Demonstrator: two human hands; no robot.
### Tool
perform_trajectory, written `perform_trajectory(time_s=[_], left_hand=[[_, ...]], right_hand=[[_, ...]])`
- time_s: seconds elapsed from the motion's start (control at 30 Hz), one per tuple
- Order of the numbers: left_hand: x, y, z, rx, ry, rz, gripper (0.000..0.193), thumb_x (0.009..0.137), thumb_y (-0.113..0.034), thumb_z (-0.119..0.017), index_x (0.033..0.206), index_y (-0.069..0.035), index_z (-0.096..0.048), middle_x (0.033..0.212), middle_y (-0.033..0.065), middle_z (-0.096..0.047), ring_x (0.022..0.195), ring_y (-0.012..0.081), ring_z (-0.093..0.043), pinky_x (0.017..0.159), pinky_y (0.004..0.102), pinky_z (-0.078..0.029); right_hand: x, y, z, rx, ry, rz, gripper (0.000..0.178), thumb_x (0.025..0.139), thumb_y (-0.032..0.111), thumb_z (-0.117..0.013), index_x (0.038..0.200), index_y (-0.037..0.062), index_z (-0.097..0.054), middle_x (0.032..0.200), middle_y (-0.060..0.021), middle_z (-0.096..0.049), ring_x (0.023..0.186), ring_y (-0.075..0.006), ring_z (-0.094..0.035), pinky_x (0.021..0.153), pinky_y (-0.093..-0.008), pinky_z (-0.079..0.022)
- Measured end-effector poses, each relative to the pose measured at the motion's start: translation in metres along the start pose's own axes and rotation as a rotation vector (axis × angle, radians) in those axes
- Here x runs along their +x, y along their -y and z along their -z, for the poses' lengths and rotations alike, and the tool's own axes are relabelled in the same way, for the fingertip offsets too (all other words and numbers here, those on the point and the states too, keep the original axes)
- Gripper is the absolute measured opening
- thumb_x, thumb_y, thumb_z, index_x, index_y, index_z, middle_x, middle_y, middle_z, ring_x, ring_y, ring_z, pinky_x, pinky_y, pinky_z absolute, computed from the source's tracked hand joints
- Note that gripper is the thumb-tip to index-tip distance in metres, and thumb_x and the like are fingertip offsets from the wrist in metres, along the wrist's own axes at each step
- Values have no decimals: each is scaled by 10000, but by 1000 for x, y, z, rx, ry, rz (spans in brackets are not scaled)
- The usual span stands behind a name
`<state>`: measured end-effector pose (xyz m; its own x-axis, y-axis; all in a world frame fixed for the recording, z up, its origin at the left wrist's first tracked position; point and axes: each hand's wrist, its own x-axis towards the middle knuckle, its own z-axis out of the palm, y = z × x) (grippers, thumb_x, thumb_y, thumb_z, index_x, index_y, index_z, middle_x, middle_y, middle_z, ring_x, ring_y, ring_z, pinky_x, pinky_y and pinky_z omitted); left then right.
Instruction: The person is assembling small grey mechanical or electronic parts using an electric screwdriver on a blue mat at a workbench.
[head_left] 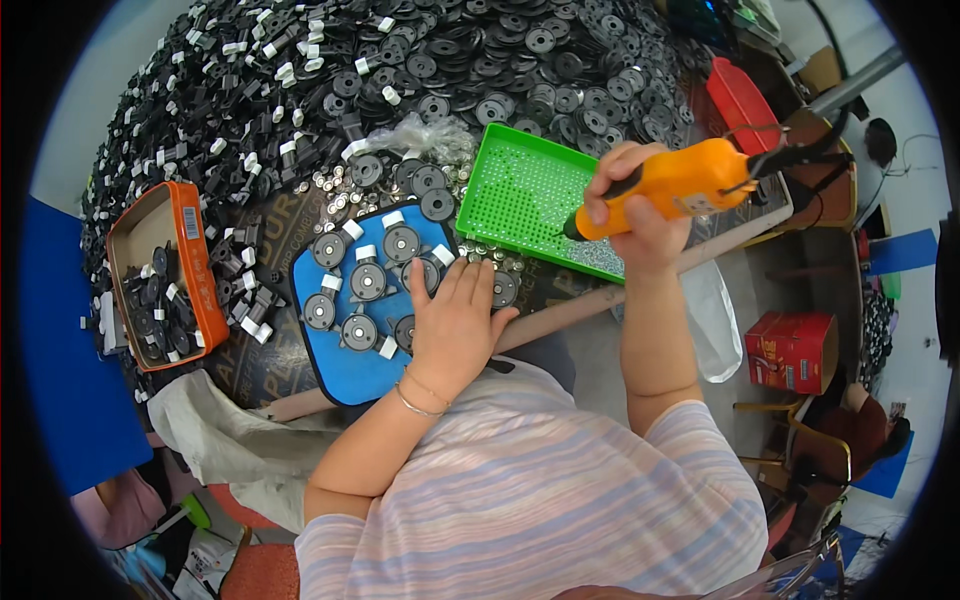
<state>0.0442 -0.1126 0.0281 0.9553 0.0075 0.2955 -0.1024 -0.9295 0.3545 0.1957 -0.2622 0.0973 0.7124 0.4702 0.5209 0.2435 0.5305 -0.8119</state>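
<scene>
While the right hand grips an orange plastic power screwdriver, probably stiff, weighty, best held mid-body, over the green plastic tray's right edge, the left hand spreads over black plastic discs.

Gold capitals running over the dark table, yellow print on a red carton, label on an orange box, sticker on the orange screwdriver
</scene>
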Motion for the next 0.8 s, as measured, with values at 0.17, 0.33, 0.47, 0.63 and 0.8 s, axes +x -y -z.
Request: perform_trajectory(time_s=[0.17,0.33,0.47,0.63,0.8], left_hand=[[-1,1,0,18,-8,-14,525,781,-355,-661,1159,-7,-552,1104,110,-603,1105,248,-534,1060,550,-156],[4,2,0,26,-12,-19,531,762,-332,-671,1155,3,-551,1138,111,-581,1121,246,-509,1064,563,-165],[3,4,1,51,-13,-22,561,743,-340,-685,1164,5,-547,1142,108,-576,1133,239,-500,1066,549,-173],[-3,5,21,23,-11,4,590,732,-362,-696,1182,-13,-540,1161,93,-571,1146,239,-494,1073,521,-163],[-26,20,44,2,-34,107,587,687,-374,-735,1152,-60,-563,1125,65,-548,1102,245,-478,1059,518,-148]], right_hand=[[-9,-7,-2,-33,-68,-24,331,799,210,-681,969,-17,-510,869,-146,-539,623,-166,-541,573,-257,-458],[-11,-11,2,7,-57,-70,319,794,183,-676,974,-22,-511,862,-146,-542,622,-169,-539,573,-257,-456],[-11,-12,0,0,-48,-63,306,790,158,-667,977,-28,-511,860,-147,-542,622,-168,-537,570,-256,-453],[-12,-10,0,-20,-53,-59,301,788,154,-666,970,-28,-510,850,-145,-539,614,-166,-535,559,-254,-449],[-12,-14,0,2,-44,-69,298,781,154,-672,951,-26,-507,835,-140,-535,606,-164,-532,549,-253,-444]])
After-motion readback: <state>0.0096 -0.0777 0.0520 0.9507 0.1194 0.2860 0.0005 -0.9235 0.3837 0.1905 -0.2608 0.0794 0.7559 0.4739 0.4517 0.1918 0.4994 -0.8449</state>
